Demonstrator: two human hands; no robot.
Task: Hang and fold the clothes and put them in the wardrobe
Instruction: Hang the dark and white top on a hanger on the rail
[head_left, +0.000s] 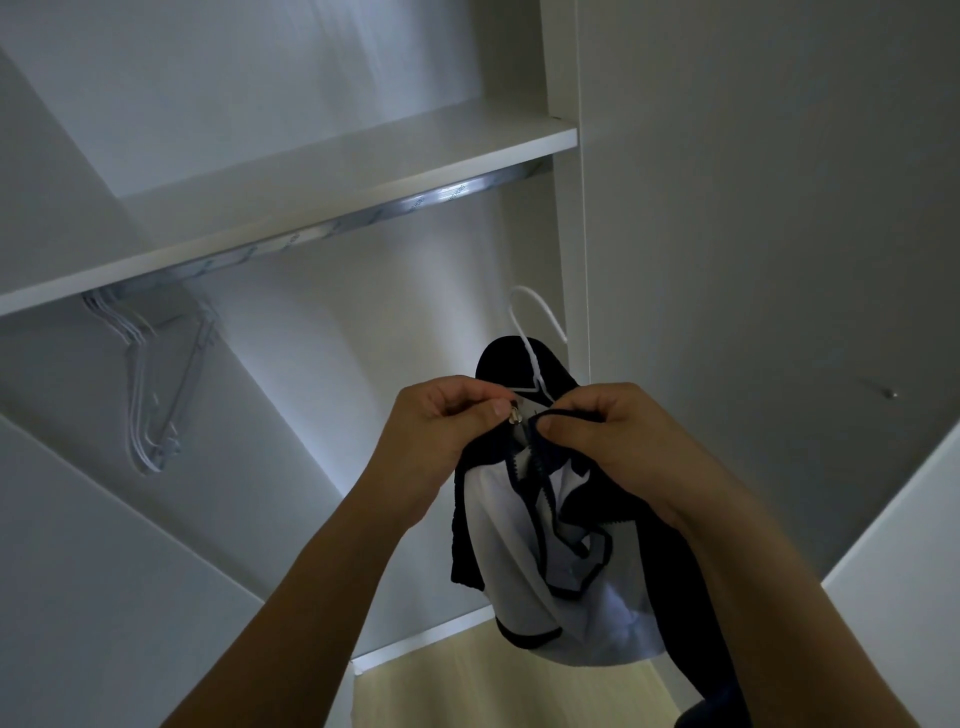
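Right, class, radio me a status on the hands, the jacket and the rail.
Left hand pinching zip pull. Right hand gripping navy-and-white jacket collar. Jacket on white hanger, not yet on rail. Spare hangers far left, no obstruction.

Both bare hands meet at the collar of a dark navy zip jacket with white lining (524, 561) that hangs on a white wire hanger (535, 332). The left hand (436, 431) pinches the small metal zip pull (515, 415); the right hand (608, 431) grips the opposite dark collar edge. Behind, a white wardrobe shelf (322, 182) carries a shiny metal rail (415, 200) with a bunch of bare white hangers (156, 379) at its left end
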